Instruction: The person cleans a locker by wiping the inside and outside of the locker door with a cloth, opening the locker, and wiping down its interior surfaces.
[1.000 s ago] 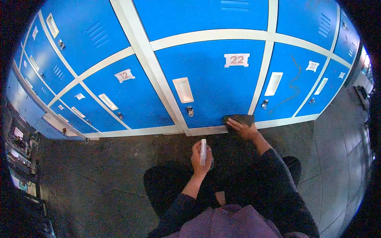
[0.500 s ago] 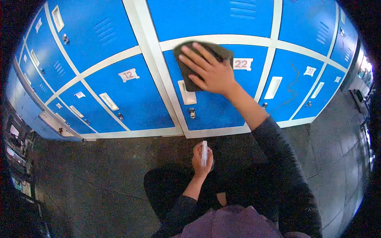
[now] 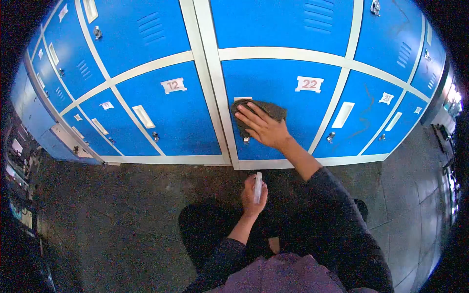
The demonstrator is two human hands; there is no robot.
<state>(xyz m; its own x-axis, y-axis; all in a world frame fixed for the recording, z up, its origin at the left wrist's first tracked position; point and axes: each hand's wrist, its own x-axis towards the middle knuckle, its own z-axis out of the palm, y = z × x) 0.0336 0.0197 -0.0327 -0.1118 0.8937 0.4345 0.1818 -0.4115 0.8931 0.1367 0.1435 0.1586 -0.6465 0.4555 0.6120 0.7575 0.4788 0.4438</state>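
Observation:
My right hand (image 3: 266,128) presses a dark, folded cloth (image 3: 271,108) against the blue locker door (image 3: 288,110) marked 22, its fingers laid over the cloth. The cloth covers most of the door's white recessed handle (image 3: 243,99) and reaches down to the lock (image 3: 246,140), which shows just below it. Low in front of my body, my left hand (image 3: 250,199) is closed around a spray bottle with a narrow white top (image 3: 258,188). The bottle's lower part is hidden by the hand.
Locker door 12 (image 3: 168,112) is on the left, and door 23 (image 3: 361,117), with a dark scribbled mark, is on the right. Upper lockers (image 3: 278,24) rise above. My knees are bent over the dark tiled floor (image 3: 132,210). Cluttered items (image 3: 19,171) line the far left.
My right hand and the cloth have slid down door 22, from its upper part to the handle and lock. The view has shifted slightly. My left hand keeps its hold on the bottle.

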